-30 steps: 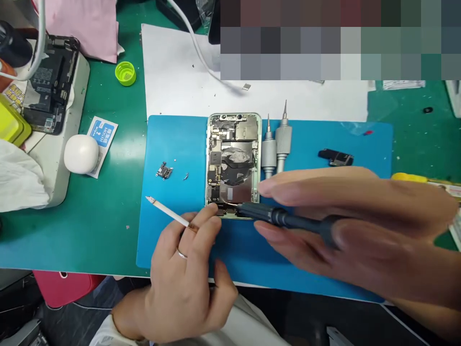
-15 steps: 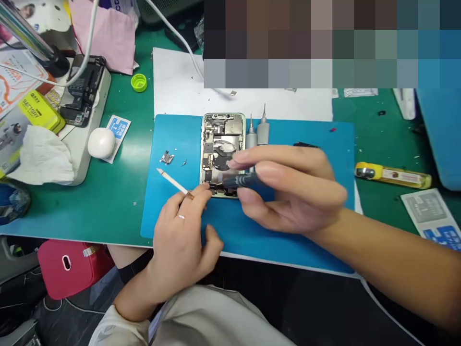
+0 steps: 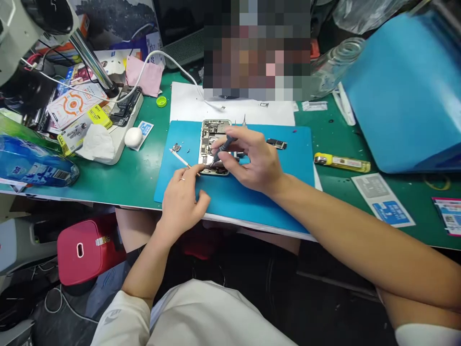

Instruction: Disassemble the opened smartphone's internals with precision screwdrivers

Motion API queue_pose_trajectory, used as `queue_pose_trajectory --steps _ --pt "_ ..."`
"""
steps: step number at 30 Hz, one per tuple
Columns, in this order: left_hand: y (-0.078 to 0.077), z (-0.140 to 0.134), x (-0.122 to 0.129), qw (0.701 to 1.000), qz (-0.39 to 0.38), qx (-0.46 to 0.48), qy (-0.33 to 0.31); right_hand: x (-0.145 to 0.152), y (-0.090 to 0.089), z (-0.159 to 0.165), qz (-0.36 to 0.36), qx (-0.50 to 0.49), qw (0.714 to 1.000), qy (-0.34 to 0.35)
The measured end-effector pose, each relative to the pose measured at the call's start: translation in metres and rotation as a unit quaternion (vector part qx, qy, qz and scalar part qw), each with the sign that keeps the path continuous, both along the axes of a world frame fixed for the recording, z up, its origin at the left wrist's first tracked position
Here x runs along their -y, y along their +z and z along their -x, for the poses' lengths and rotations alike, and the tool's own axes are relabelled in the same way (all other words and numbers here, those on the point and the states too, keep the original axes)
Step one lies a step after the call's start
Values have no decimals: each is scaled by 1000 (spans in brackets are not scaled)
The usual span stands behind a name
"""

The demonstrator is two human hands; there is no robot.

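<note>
An opened phone (image 3: 206, 137) lies upright in view on the blue mat (image 3: 245, 199), its inner boards bare. My right hand (image 3: 260, 161) is closed round a dark screwdriver (image 3: 224, 147), whose tip slants down to the phone's lower end. My left hand (image 3: 183, 199) pinches a cigarette (image 3: 179, 157) between its fingers. Its index fingertip rests at the phone's lower left corner. A small loose circuit part (image 3: 176, 147) sits left of the phone. Behind my right hand, thin tool tips (image 3: 244, 120) show, their bodies mostly hidden.
A dark phone part (image 3: 276, 143) lies on the mat's right side. Farther right are a yellow cutter (image 3: 342, 162) and a large blue object (image 3: 396, 96). On the left stand a white round case (image 3: 133, 138), a blue packet (image 3: 39, 161) and a microscope (image 3: 21, 33).
My right hand has moved left and lowered the screwdriver, now angled with its tip at the phone's lower end. My left hand stays by the phone's corner. The view has shifted and widened.
</note>
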State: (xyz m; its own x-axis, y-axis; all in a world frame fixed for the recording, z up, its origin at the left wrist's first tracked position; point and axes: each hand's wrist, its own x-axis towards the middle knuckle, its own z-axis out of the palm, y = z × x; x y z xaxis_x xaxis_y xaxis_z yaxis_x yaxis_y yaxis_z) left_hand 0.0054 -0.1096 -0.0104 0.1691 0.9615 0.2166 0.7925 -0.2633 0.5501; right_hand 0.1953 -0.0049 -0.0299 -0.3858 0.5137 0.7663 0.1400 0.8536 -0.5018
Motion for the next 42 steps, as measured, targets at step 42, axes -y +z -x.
queue_pose_trajectory --steps 42 --pt "-4 -1 0 999 -52 0 6 -4 6 0 -88 32 994 -60"
